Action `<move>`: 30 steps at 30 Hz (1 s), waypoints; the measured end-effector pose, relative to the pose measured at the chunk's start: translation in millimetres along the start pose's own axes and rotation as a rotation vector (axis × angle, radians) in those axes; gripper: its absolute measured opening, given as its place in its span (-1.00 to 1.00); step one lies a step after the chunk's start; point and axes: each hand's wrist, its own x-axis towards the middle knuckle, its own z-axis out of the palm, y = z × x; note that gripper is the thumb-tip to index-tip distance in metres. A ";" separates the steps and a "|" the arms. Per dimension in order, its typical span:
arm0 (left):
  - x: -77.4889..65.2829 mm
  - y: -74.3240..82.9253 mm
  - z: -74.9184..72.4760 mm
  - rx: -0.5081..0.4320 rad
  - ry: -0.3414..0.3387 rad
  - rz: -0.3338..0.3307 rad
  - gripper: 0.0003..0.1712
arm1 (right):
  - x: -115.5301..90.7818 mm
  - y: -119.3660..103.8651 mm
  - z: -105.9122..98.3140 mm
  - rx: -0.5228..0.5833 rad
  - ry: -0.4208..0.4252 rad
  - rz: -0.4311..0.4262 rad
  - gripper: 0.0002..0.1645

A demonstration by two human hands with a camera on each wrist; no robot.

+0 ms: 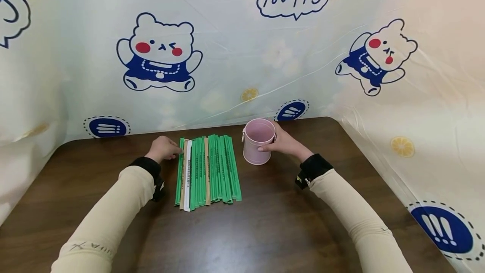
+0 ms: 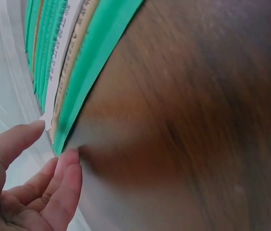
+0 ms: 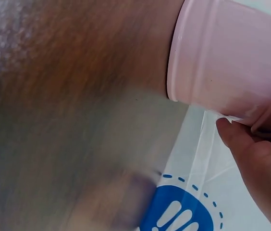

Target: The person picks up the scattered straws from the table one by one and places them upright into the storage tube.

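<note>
A row of slim, paper-wrapped sticks lies side by side on the table, mostly green (image 1: pixel 223 167), with a white stick (image 1: pixel 188 176) and a few brown ones (image 1: pixel 207 172) among them. My left hand (image 1: pixel 163 148) is at the far end of the leftmost green stick (image 2: pixel 85 77). In the left wrist view its thumb and loosely bent fingers are spread to either side of the stick ends. Right of the row, a small pink bucket (image 1: pixel 255 153) stands upright. My right hand (image 1: pixel 284 141) grips its right side, thumb in front and fingers behind.
The brown wooden table (image 1: pixel 227 243) has a rounded back edge. Behind and beside it hangs a pale cloth (image 1: pixel 227 45) printed with bears, its lower edge meeting the table's back edge.
</note>
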 end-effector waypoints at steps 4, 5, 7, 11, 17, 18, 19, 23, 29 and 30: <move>4.4 0.6 2.5 0.001 0.026 -0.027 -0.63 | 2.5 3.0 0.0 0.027 -0.017 -0.013 0.01; 5.0 0.7 3.3 -0.002 0.032 -0.031 -0.64 | 2.8 3.5 0.0 0.027 -0.018 -0.006 0.01; 5.7 1.2 4.6 -0.007 0.040 -0.035 -0.65 | 2.4 3.7 -0.1 0.029 -0.015 0.015 0.03; 6.4 3.1 6.7 -0.014 0.045 -0.043 -0.69 | 1.7 3.6 0.1 0.032 -0.008 0.031 0.06; 8.2 10.0 8.1 -0.021 0.049 -0.095 -0.74 | 0.4 4.3 0.0 0.010 0.017 0.060 0.10; 8.4 11.1 8.0 -0.023 0.052 -0.104 -0.74 | 0.4 4.0 -0.2 0.009 0.019 0.069 0.10; 8.5 12.0 8.0 -0.022 0.052 -0.110 -0.73 | 0.6 4.0 -0.3 0.008 0.020 0.071 0.10; 8.9 13.8 8.5 -0.012 0.051 -0.108 -0.71 | 0.0 3.7 0.0 0.007 0.021 0.074 0.08; 10.0 13.7 10.2 0.010 0.059 -0.091 -0.75 | -1.0 1.7 1.1 0.010 0.008 0.074 0.07; 10.3 13.5 10.2 0.012 0.062 -0.093 -0.74 | -0.8 1.0 1.2 0.011 0.009 0.084 0.07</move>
